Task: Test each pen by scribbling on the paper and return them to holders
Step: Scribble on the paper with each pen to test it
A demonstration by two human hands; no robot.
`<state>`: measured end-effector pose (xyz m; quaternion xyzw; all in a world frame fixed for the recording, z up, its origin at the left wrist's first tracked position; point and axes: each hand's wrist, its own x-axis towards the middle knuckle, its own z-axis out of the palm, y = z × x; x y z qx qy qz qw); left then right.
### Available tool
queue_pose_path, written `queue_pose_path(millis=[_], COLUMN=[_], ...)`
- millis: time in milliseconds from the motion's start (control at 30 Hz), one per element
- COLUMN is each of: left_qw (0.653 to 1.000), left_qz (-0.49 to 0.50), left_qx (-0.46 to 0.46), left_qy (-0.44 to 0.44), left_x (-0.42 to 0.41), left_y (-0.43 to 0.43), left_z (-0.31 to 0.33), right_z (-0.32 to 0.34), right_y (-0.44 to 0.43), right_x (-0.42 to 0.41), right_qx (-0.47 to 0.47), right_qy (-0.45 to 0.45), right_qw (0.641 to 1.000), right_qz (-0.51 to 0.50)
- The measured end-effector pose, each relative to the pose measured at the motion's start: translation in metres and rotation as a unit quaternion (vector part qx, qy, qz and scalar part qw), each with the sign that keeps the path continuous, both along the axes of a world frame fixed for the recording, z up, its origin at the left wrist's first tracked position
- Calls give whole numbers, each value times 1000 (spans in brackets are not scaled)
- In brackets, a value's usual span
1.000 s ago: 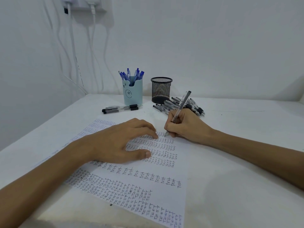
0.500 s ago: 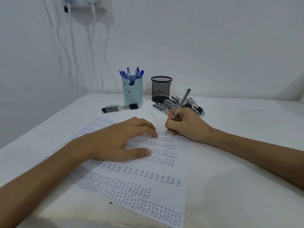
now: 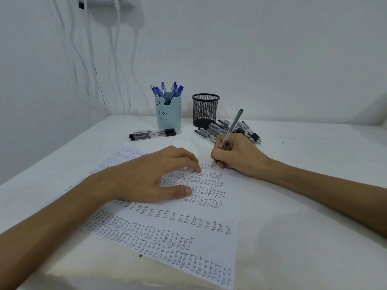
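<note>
A white sheet of paper [image 3: 201,241] covered in rows of small "test" words lies in front of me. My left hand [image 3: 146,176] rests flat on it with fingers spread. My right hand [image 3: 236,155] grips a clear black pen [image 3: 232,127], its tip touching the paper's far edge. Behind stand a light-blue bear holder [image 3: 168,114] with several blue pens and a black mesh holder [image 3: 205,109]. A pile of black pens [image 3: 228,129] lies right of the mesh holder. A few more black pens [image 3: 154,133] lie in front of the blue holder.
The white table [image 3: 303,206] meets white walls at the back and left. White cables [image 3: 88,59] hang down the wall at the back left from a socket. The table's front edge runs just below the paper.
My right hand with the pen has shifted slightly along the top line of writing. My left hand stays in place on the paper.
</note>
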<state>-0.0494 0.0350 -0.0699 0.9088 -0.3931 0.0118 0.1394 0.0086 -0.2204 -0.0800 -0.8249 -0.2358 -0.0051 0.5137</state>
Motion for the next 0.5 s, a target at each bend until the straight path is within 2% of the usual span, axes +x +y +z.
queue_pose_path(millis=[500], left_qw=[1000], left_qz=[-1], left_qx=[4], left_qy=[5], left_x=[2], left_y=[2], left_z=[-2], right_z=[-1], right_y=[0], right_x=[1], right_qx=[-5], right_qy=[-12], right_qw=[1000], right_qz=[-21])
